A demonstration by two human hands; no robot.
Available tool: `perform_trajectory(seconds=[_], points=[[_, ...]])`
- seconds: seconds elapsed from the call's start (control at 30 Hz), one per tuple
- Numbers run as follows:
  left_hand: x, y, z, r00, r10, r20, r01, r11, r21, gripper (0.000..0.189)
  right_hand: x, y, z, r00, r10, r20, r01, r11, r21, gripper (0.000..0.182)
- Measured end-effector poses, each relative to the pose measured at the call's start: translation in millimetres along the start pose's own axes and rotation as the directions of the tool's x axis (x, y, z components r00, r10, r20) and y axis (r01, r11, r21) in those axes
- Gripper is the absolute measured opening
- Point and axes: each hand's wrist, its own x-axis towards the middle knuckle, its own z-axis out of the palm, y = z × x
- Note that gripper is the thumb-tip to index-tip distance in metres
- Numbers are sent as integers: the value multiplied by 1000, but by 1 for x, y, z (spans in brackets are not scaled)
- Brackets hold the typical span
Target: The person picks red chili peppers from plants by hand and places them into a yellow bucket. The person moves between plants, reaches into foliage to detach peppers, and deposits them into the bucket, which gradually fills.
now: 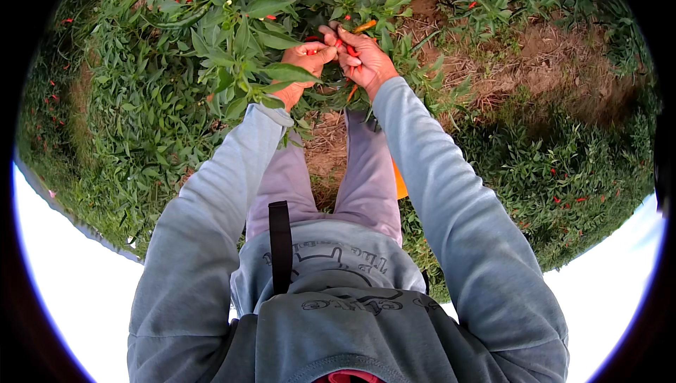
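Note:
My left hand (pixel 303 66) and my right hand (pixel 367 58) meet at the fingertips among the leaves of a chili pepper plant (pixel 243 40). Red chili peppers (pixel 353 51) show between the fingers of my right hand, which is closed around them. A bit of red shows at the curled fingers of my left hand, most likely a chili pepper. An orange chili pepper (pixel 364 26) lies just above my right hand, and another hangs below it. Leaves partly cover my left wrist.
Bare soil with dry straw (pixel 528 66) lies to the right and between my legs. An orange object (pixel 399 179), mostly hidden, stands beside my leg. More chili plants (pixel 554 172) with red fruit grow on both sides. A black strap (pixel 280 245) hangs down my front.

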Motion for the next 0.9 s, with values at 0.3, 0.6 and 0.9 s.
perform_trajectory(seconds=[0.3, 0.6, 0.9], points=[[8, -8, -22, 983, -118, 143, 173, 862, -477, 21, -1, -11, 0, 997, 19, -70, -23, 998, -55, 23], [63, -18, -48, 857, 497, -139, -339, 745, 575, 19, 8, -18, -13, 894, -436, -104, -19, 197, -980, 38], [92, -15, -15, 839, 520, 161, -273, 147, 951, 12, 5, -15, -10, 864, -494, 101, -262, -612, -747, 30]])
